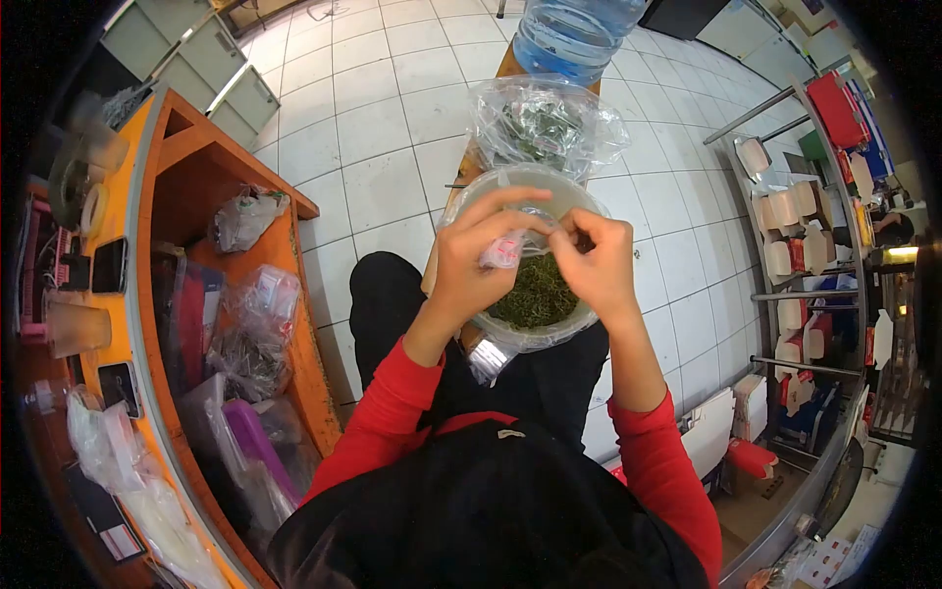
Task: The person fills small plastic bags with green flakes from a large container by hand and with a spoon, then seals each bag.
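Both hands are raised over a lined bucket [592, 196] that holds a green leafy or grainy mass [538, 293]. My left hand [481, 250] is curled round a small clear plastic bag with pink print [502, 252]; its upper fingers stretch toward the right. My right hand [597, 257] has thumb and fingertips pinched together close to the left fingertips; what lies in the pinch is too small to name. Behind the bucket rests an open clear bag with green stems or leaves [540, 128]. A shiny metallic roll or can [489, 359] shows at the bucket's near left edge.
An orange shelf unit [294, 324] with plastic bags stands at left, phones [110, 266] on its top. A large blue water bottle [569, 39] stands beyond the bucket. On the right, a metal rack [810, 294] holds folded food boxes.
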`<state>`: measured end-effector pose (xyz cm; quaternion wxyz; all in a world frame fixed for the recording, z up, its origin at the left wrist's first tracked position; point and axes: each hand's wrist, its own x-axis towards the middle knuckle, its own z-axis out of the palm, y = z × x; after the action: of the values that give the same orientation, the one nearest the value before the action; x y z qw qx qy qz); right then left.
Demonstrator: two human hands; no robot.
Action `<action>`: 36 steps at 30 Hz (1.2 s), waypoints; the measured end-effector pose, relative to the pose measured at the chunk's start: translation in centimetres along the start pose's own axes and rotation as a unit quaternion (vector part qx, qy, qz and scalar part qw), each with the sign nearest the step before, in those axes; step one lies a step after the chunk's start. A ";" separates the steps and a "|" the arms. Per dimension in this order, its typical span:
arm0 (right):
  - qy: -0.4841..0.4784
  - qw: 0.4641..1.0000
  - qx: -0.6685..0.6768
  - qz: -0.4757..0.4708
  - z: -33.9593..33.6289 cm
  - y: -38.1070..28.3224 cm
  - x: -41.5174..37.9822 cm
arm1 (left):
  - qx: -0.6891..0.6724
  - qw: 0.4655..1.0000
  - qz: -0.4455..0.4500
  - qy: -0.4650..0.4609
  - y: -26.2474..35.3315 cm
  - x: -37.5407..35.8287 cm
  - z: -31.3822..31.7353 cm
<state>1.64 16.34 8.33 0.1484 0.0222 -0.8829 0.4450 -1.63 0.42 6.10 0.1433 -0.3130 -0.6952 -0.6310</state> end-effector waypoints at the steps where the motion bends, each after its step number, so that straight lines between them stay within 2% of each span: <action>1: -0.025 0.995 0.092 0.039 0.0 0.2 0.4 | -0.021 0.999 0.003 -0.048 0.1 0.2 -0.3; 3: -0.073 0.953 0.269 0.119 -0.1 0.6 1.1 | 0.008 0.999 0.005 -0.040 0.6 0.5 -0.6; 4: -0.141 0.914 0.337 0.176 -0.5 0.8 1.4 | 0.022 0.999 0.006 -0.036 0.7 0.5 -0.6; 7: -0.233 0.878 0.363 0.208 -0.3 1.0 2.6 | 0.083 0.996 0.010 0.009 -0.9 -0.2 -2.0; 8: -0.190 0.945 0.225 0.145 0.5 1.6 3.1 | 0.051 0.997 -0.017 0.048 -1.1 -0.4 -2.5; 9: -0.142 0.984 0.080 0.078 2.1 2.9 3.5 | 0.018 0.995 -0.045 0.086 -0.8 -0.3 -3.1; 10: -0.090 0.994 -0.068 0.009 3.4 4.4 3.3 | -0.015 0.990 -0.074 0.123 -0.7 -0.3 -3.5; 12: -0.177 0.948 -0.242 -0.109 5.8 8.8 1.8 | -0.075 0.976 -0.092 0.182 -1.3 -0.3 -4.2; 13: -0.218 0.905 -0.324 -0.168 6.9 10.7 1.2 | -0.103 0.967 -0.100 0.211 -1.6 -0.3 -4.5; 14: -0.299 0.854 -0.388 -0.177 7.7 11.8 0.9 | -0.081 0.968 -0.103 0.213 -1.5 -0.2 -4.9; 17: -0.321 0.791 -0.465 -0.233 8.7 13.2 0.7 | -0.047 0.966 -0.105 0.230 -1.7 -0.6 -5.8; 20: -0.357 0.747 -0.483 -0.287 8.1 12.4 1.6 | -0.085 0.954 -0.132 0.255 -1.7 -0.9 -6.4; 26: -0.349 0.802 -0.356 -0.329 6.8 13.2 1.9 | -0.107 0.937 -0.159 0.291 -2.0 -0.9 -6.4; 28: -0.324 0.845 -0.289 -0.313 5.6 11.4 2.2 | -0.085 0.938 -0.143 0.303 -2.5 -0.9 -6.6; 32: -0.301 0.911 -0.124 -0.251 5.9 10.0 0.0 | -0.103 0.930 -0.156 0.316 -2.5 -0.8 -6.2; 36: -0.416 0.897 -0.059 -0.137 6.4 8.8 -2.4 | -0.048 0.949 -0.126 0.283 -2.9 -0.9 -5.8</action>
<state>0.92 16.39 -2.80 -0.1716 0.3169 -0.8771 0.3176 -3.86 -5.44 4.25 0.2384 -0.0373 -0.6289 -0.7391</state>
